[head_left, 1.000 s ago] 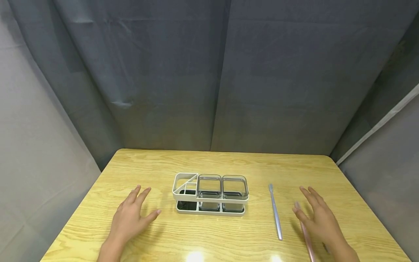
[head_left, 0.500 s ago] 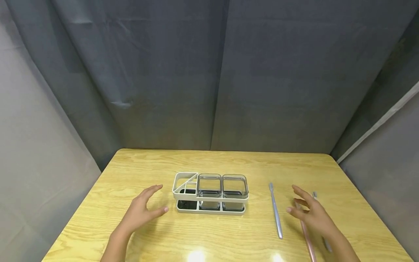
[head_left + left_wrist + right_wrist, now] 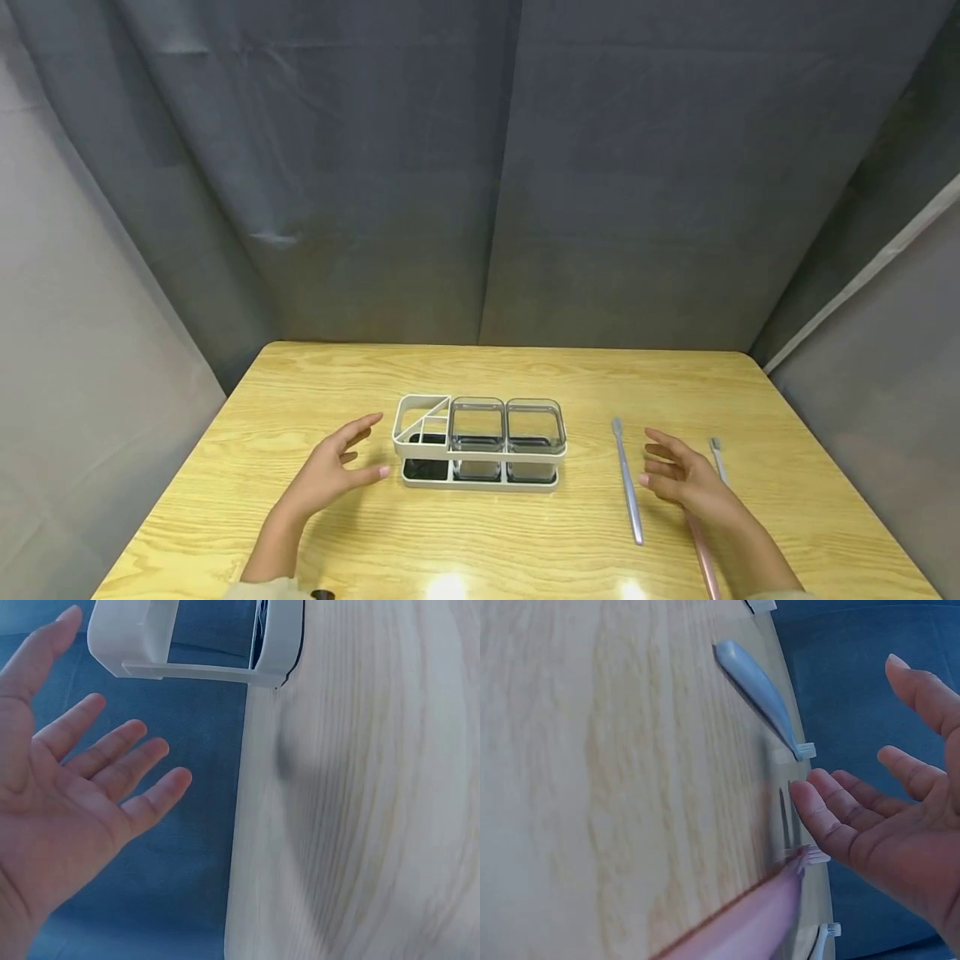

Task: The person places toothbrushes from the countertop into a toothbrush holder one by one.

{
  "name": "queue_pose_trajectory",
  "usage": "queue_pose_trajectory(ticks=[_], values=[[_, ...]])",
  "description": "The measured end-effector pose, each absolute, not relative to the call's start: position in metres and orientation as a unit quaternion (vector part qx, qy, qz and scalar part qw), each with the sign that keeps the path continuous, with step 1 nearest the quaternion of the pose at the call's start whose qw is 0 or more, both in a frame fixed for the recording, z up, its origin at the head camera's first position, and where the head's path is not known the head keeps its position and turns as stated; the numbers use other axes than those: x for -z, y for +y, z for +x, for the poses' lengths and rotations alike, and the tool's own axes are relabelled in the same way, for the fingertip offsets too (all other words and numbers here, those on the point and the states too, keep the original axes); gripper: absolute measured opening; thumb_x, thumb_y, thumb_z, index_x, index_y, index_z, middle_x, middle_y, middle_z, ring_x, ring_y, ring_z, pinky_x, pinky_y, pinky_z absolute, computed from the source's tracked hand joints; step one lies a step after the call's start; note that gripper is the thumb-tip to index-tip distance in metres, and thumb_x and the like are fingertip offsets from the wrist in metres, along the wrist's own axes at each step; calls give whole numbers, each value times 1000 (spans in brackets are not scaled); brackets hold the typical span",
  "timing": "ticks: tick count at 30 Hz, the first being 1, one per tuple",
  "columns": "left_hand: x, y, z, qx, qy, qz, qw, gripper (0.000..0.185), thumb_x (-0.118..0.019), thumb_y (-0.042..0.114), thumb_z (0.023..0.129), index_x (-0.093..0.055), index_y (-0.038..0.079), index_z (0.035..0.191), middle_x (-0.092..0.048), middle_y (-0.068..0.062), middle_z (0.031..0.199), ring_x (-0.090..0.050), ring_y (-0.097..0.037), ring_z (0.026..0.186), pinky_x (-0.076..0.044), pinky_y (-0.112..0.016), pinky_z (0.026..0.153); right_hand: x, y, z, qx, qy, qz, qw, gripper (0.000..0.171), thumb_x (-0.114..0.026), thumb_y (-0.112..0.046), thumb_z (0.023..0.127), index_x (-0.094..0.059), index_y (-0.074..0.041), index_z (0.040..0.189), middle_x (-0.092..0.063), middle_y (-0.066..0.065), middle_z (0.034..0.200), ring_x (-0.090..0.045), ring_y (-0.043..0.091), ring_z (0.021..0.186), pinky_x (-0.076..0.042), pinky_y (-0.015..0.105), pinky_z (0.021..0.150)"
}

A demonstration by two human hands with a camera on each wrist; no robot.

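Closing in, both open, empty hands are nearing targets: left hand [image 3: 330, 475] toward the white organizer rack [image 3: 480, 443], right hand [image 3: 686, 479] toward the grey toothbrush [image 3: 627, 493].

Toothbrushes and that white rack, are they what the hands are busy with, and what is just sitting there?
Being worked with:
white rack, close by the left hand
blue-grey toothbrush, just beside the right hand
pink toothbrush, under the right hand

Just sitting there:
grey toothbrush behind the right hand
wooden table
grey curtain
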State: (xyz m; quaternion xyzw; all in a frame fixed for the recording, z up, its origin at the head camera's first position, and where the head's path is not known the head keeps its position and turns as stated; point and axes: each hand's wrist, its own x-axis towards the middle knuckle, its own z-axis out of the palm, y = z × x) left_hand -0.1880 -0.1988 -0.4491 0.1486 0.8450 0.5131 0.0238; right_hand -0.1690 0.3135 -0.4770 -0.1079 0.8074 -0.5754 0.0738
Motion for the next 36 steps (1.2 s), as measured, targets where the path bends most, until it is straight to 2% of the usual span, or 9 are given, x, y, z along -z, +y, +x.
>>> queue_pose_trajectory(ticks=[6,12,18,23,32,36], values=[[454,-199,-195,-547,820,167,36,73,-76,24,78,-40,14,140,-36,-13,143,-32,-36,130,-30,-56,99,484,313,-172,586,802,-82,84,76,-65,-12,86,-19,-1,145,-30,33,134,-37,49,117,-49,39,85],[461,-198,-202,-593,785,173,45,72,-75,19,80,-38,8,140,-35,-11,144,-32,-35,130,-27,-56,101,487,310,-173,593,794,-88,98,77,-66,-10,85,-18,1,144,-29,35,132,-38,48,114,-49,41,84],[464,-192,-208,-634,752,177,44,72,-74,14,80,-36,6,141,-34,-13,144,-31,-34,131,-25,-57,101,487,305,-177,582,804,-71,102,82,-71,-10,81,-19,2,144,-37,32,119,-47,35,97,-52,34,75],[465,-186,-211,-647,737,190,51,74,-73,9,80,-33,5,143,-29,-14,147,-25,-35,134,-23,-58,102,491,304,-180,573,811,-45,110,82,-74,-9,78,-24,6,142,-42,25,109,-47,28,88,-52,31,72],[465,-185,-221,-661,719,207,64,75,-71,6,81,-29,4,144,-25,-15,149,-22,-34,135,-20,-57,103,499,307,-183,584,802,-21,122,75,-74,-11,78,-33,10,137,-43,24,111,-47,27,91,-52,32,76],[464,-184,-225,-660,721,198,69,73,-72,5,80,-33,4,142,-31,-16,146,-27,-36,132,-28,-52,102,499,304,-186,577,807,-19,120,74,-75,-12,78,-35,10,136,-43,24,112,-47,28,91,-52,31,76]])
